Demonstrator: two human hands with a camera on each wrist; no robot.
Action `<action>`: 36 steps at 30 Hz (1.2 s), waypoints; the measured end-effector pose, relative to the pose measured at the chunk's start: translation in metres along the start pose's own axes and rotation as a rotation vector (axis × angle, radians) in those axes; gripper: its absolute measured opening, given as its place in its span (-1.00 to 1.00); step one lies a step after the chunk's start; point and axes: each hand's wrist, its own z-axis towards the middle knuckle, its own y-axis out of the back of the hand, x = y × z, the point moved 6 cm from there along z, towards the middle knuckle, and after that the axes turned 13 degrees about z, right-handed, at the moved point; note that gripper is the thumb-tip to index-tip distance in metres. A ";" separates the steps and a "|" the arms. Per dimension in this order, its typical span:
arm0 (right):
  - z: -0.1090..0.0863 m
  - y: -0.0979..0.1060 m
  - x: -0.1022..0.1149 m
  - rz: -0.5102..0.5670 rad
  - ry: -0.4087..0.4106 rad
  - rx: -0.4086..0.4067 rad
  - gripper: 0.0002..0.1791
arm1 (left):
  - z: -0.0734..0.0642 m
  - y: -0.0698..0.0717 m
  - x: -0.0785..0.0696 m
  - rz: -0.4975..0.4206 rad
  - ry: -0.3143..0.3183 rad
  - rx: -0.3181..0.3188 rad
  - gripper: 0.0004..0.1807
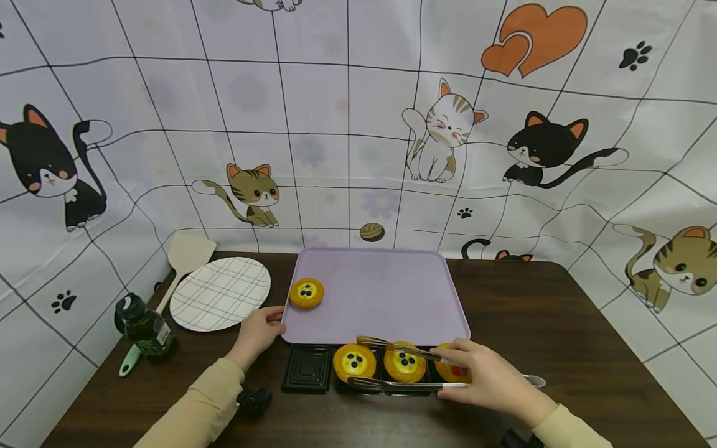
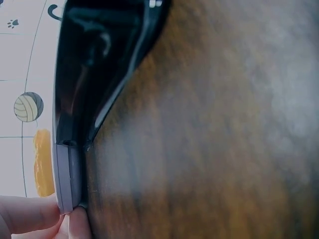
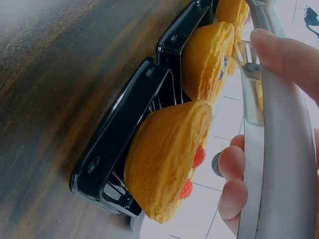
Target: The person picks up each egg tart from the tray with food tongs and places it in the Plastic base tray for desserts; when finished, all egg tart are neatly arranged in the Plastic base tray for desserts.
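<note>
My left hand (image 1: 259, 336) holds the left edge of a lilac tray (image 1: 381, 292), thumb on top and fingers below in the left wrist view. A yellow tart (image 1: 306, 293) with blue berries sits at that tray's left side. In front of the tray lies a black compartment tray (image 1: 307, 368), its leftmost compartment bare. It holds a left tart (image 1: 355, 367) and a middle tart (image 1: 404, 371), both blue-dotted, and a right tart (image 3: 164, 154) with red berries. My right hand (image 1: 493, 376) grips metal tongs (image 1: 414, 385), their arms apart, tips at the left tart's upper and lower edges.
On the left are a round plate (image 1: 221, 294) with a grid pattern, a pale spatula (image 1: 187, 252) and a dark green bottle (image 1: 147, 330). A cat-printed sheet (image 1: 347, 124) stands behind the brown table (image 1: 521, 311).
</note>
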 end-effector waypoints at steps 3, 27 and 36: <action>0.000 0.000 0.002 -0.015 0.002 -0.004 -0.41 | 0.000 0.000 0.000 -0.006 0.001 0.000 -0.54; -0.001 -0.001 -0.002 -0.085 -0.019 0.003 -0.35 | 0.000 0.001 0.000 -0.004 -0.004 -0.004 -0.55; -0.001 0.004 -0.002 -0.056 -0.016 0.007 -0.34 | 0.000 0.000 0.000 -0.015 -0.008 0.001 -0.54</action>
